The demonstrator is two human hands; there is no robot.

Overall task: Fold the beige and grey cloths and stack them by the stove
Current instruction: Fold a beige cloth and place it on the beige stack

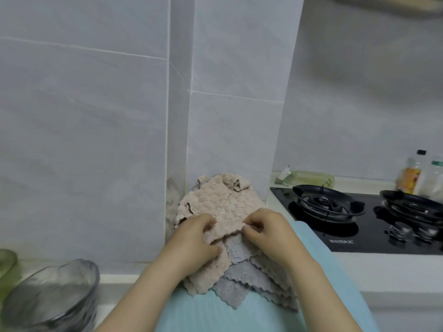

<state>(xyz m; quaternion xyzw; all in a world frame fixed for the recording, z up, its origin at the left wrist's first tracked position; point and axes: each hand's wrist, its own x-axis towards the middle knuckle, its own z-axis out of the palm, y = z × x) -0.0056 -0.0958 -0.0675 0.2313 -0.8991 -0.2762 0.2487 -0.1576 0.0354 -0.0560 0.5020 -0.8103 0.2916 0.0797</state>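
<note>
A pile of fluffy cloths with wavy edges lies on the counter against the tiled wall, left of the stove (359,226). The top beige cloth (215,202) is spread over the pile. Grey cloths (239,274) and more beige ones stick out below it, hanging over the counter's front edge. My left hand (196,238) and my right hand (266,231) each pinch the near edge of the top beige cloth, close together at its middle.
A black glass gas stove with two burners sits to the right. Behind it lies a green bottle (309,179); condiment bottles (417,176) stand at the far right. A glass bowl (55,295) stands at lower left. The tiled wall corner juts out right behind the pile.
</note>
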